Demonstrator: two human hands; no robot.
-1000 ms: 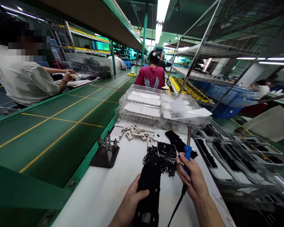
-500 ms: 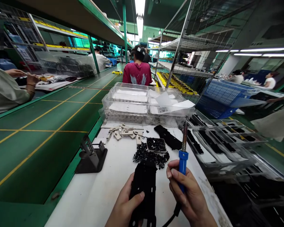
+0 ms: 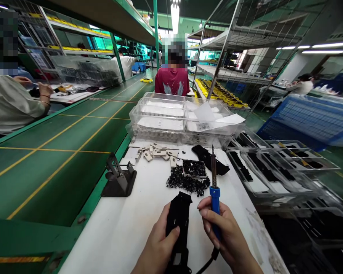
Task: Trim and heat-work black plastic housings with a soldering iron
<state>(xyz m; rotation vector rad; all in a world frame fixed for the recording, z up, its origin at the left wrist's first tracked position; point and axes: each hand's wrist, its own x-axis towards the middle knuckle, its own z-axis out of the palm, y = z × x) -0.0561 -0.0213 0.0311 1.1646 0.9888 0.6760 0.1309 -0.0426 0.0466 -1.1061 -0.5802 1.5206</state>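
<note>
My left hand [image 3: 162, 239] is closed around a long flat black part [image 3: 179, 224] with small slots, its thumb pressed on the upper face. In my right hand [image 3: 224, 228] is a soldering iron [image 3: 214, 194] with a blue handle, held upright with its dark metal tip pointing up and apart from the black part. Its cord runs down below the hand. Beyond the hands lie a heap of small black scraps [image 3: 185, 184] and a small box [image 3: 194, 168] filled with more of them. Another black part [image 3: 210, 159] rests behind the iron.
At the left stands a metal soldering iron stand [image 3: 118, 179]. Several beige blocks [image 3: 158, 153] lie behind the scraps. Stacked clear trays [image 3: 160, 123] close off the bench's far end; trays of black parts [image 3: 260, 171] line the right. A green conveyor [image 3: 74, 129] runs along the left.
The soldering iron has shifted left and stands straighter. The black part in my left hand has turned, showing different slots. The whole view has swung slightly left and down.
</note>
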